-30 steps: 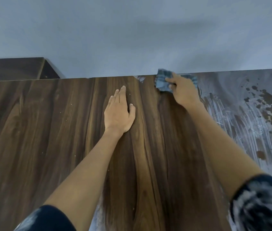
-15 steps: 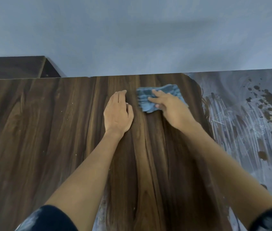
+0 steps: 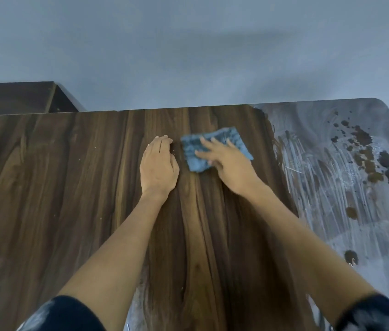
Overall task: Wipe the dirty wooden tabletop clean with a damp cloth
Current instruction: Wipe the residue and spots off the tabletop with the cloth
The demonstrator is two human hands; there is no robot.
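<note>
Right hand (image 3: 230,163), fingers spread flat on the cloth (image 3: 215,149), has dragged it back from the far edge next to the flat, open left hand (image 3: 159,167), so the table's (image 3: 45,187) stained right side still needs wiping.

No readable text, label, brand, number or sign on anything here.

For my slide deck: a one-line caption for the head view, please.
Right hand presses a blue cloth on the wooden tabletop; left hand rests flat beside it.
</note>
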